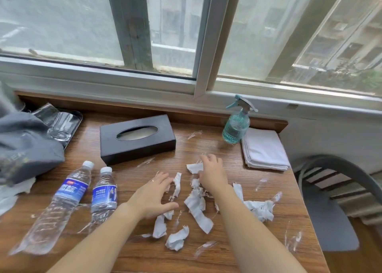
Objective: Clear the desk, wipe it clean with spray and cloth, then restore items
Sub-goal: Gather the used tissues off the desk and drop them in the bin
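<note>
Both your hands are over the torn tissue scraps strewn across the counter. Your left hand hovers spread, holding nothing. Your right hand curls onto one scrap, seemingly pinching it, though its fingertips are hidden. The spray bottle stands at the back right, touching the folded cloth.

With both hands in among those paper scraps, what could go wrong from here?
The left hand sweeps close to two upright water bottles; a nudge might topple them. The torn scraps are light and scattered, so some, like those near the desk's right edge, could slide off. The right hand touches one scrap; white smears on the wood will likely need the spray bottle and cloth.
</note>
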